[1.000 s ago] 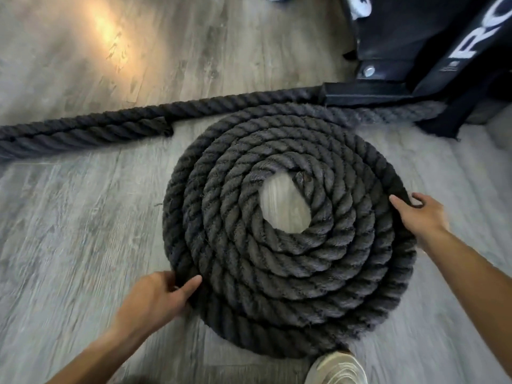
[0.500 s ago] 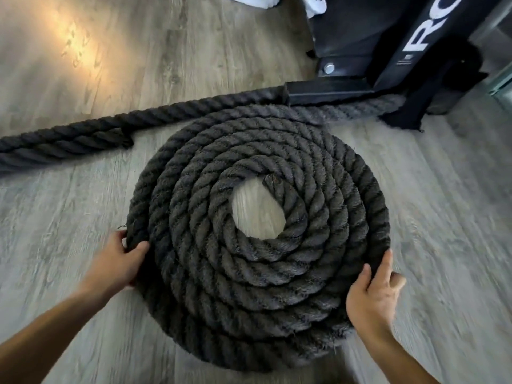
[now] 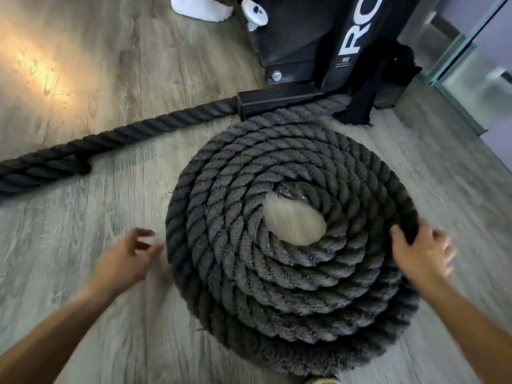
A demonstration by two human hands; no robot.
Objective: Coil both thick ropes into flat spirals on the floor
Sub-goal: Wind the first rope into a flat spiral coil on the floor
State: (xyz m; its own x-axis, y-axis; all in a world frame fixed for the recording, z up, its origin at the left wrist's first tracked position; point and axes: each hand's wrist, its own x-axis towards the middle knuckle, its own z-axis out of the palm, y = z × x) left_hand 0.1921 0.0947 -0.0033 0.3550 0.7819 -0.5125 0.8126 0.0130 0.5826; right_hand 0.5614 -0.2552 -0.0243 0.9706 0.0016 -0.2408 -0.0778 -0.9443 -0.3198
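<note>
A thick black rope lies wound in a flat spiral coil (image 3: 291, 286) on the wooden floor, with a taped rope end (image 3: 293, 193) at its open middle. A second black rope (image 3: 116, 137) runs straight along the floor from the far left toward the rack. My left hand (image 3: 127, 256) hovers with spread fingers just left of the coil's edge, touching nothing. My right hand (image 3: 418, 250) rests on the coil's right outer turn, thumb over the top of the rope.
A black metal rack base (image 3: 279, 99) with a bolt and white lettering stands behind the coil. A dark cloth (image 3: 374, 92) hangs beside it. A white object (image 3: 199, 8) sits at the top. A glass panel (image 3: 471, 70) is at the far right.
My left hand has come off the coil's left edge and opened. My right hand has moved up from the lower right edge to the right side. The view has shifted.
</note>
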